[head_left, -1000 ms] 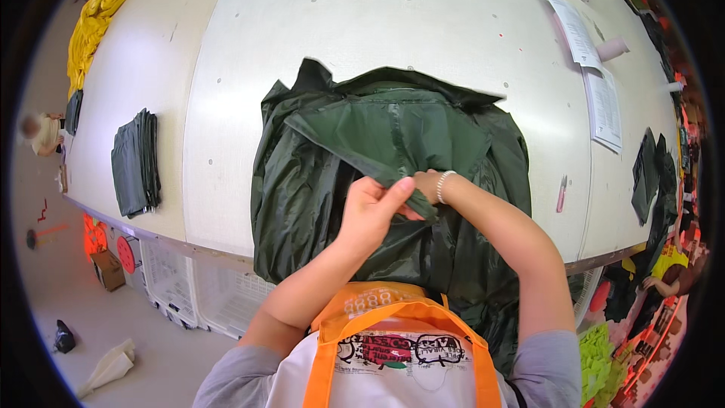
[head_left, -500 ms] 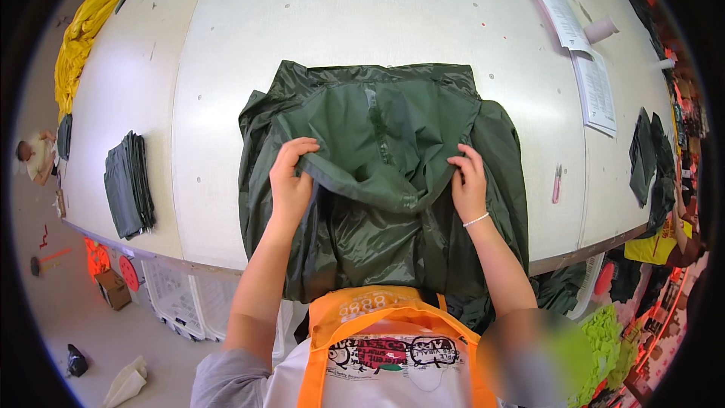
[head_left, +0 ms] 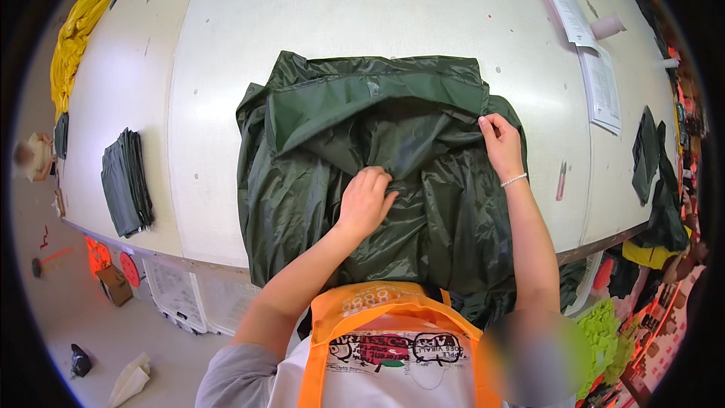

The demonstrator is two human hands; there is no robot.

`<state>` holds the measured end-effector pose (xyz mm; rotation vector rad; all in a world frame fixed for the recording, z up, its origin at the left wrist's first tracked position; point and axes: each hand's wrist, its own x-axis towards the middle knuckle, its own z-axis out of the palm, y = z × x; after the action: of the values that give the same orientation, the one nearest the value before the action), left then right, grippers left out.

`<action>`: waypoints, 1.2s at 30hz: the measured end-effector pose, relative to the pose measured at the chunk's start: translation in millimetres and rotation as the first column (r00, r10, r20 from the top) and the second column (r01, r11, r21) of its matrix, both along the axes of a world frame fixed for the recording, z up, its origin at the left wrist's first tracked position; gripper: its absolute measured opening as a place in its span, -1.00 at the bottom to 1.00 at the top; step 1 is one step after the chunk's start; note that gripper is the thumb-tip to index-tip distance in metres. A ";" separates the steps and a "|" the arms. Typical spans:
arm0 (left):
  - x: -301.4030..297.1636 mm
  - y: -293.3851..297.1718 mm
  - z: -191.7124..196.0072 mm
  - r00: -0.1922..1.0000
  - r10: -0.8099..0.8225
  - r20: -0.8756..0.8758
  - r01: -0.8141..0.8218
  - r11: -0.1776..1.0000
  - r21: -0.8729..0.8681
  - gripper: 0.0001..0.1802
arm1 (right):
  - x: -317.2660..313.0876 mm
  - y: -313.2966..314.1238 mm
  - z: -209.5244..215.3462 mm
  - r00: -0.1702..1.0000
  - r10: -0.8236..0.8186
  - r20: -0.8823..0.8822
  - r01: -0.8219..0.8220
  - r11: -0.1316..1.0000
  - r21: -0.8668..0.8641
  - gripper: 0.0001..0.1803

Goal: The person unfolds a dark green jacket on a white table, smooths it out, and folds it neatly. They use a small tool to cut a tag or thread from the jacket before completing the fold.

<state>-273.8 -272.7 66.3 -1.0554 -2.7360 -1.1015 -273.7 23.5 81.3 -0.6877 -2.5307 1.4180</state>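
Observation:
A shiny dark green rain garment (head_left: pixel 453 204) lies spread on the table in front of me, its near part hanging over the front edge. Along its far side, a matte green flap (head_left: pixel 325 113) is folded back and opens toward me. My right hand (head_left: pixel 501 145) pinches the right end of this flap between thumb and fingers. Lower down, near the middle, my left hand (head_left: pixel 366 200) presses on the garment with curled fingertips gathering some of its cloth. Folds partly hide those fingertips.
Left on the white table (head_left: pixel 226 60) lies a stack of folded dark green pieces (head_left: pixel 127 181). At right are a small pink cutter (head_left: pixel 561 180), paper sheets (head_left: pixel 600 87), a roll (head_left: pixel 607 27) and dark green cloth (head_left: pixel 646 155). White crates (head_left: pixel 170 295) stand below the front edge.
The flap has been turned away from me and flattened along the far side. My left hand has moved right and down onto the garment; my right hand has moved right and slightly away.

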 end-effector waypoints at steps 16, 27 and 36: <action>-6.0 -19.9 -31.0 0.991 0.136 -0.002 -0.136 0.989 0.066 -0.81 | -7.0 12.0 29.4 0.995 0.092 -0.029 -0.091 0.995 0.031 -0.75; -18.6 -27.8 -33.9 0.990 0.139 0.032 -0.138 0.990 -0.004 -0.70 | -17.3 43.3 -0.7 0.998 -0.032 0.049 0.025 0.991 0.129 -0.71; -13.8 -8.3 -33.4 0.990 0.114 -0.080 -0.133 0.943 -0.303 -0.66 | -26.9 34.9 5.8 0.999 -0.029 0.015 0.027 0.991 0.130 -0.72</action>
<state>-287.5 -281.0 32.9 -0.9061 -2.9403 -0.6269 -300.7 58.4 87.1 -0.7121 -2.5875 1.2307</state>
